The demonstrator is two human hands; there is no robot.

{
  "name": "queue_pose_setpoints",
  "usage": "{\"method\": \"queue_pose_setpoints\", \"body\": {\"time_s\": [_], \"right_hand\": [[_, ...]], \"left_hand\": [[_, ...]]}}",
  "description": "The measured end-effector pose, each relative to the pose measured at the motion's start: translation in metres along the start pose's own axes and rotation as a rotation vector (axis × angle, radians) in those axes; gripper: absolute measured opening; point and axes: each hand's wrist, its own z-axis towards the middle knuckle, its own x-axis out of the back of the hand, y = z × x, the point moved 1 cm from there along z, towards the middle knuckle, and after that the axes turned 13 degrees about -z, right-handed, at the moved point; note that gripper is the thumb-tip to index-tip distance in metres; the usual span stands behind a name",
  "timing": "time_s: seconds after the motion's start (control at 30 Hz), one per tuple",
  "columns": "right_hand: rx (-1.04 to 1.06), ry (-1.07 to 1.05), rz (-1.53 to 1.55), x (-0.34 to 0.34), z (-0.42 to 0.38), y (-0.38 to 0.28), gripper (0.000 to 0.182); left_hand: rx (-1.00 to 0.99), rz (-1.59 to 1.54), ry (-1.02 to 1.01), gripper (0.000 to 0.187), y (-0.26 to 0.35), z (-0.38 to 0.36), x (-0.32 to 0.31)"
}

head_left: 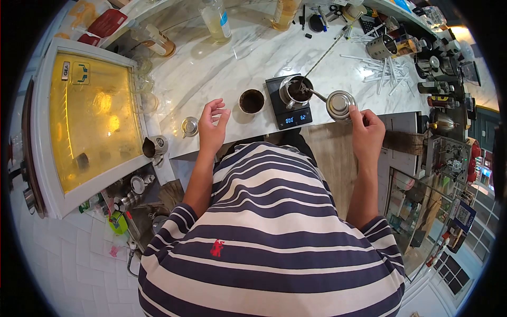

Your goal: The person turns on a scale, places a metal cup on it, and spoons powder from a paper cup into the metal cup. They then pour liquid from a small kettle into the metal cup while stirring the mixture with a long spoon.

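On the black digital scale (293, 118), whose display is lit, stands a metal cup (285, 90) with dark contents and a long thin stirrer in it. My right hand (367, 127) pinches a round metal lid (340, 105) at its right edge, just right of the scale; a thin handle reaches from the cup towards this lid. A paper cup (251, 101) with dark contents stands left of the scale. My left hand (213, 124) hovers at the counter's front edge, fingers apart and holding nothing, between that cup and a small metal lid (190, 127).
Bottles (215, 22) line the back of the marble counter (211, 68). Scattered white straws (388, 71) lie around a metal holder (381, 46) at the right. A metal pitcher (155, 148) sits by the yellow-lit panel (95, 119) at the left.
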Motion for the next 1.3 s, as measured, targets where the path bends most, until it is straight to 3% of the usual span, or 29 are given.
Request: {"method": "queue_pose_setpoints", "body": {"time_s": [1.3], "right_hand": [[0.296,0.074,-0.276,0.002,0.013,-0.05,0.036]], "left_hand": [[-0.004,-0.057,0.044,0.041,-0.011,-0.003,0.007]]}}
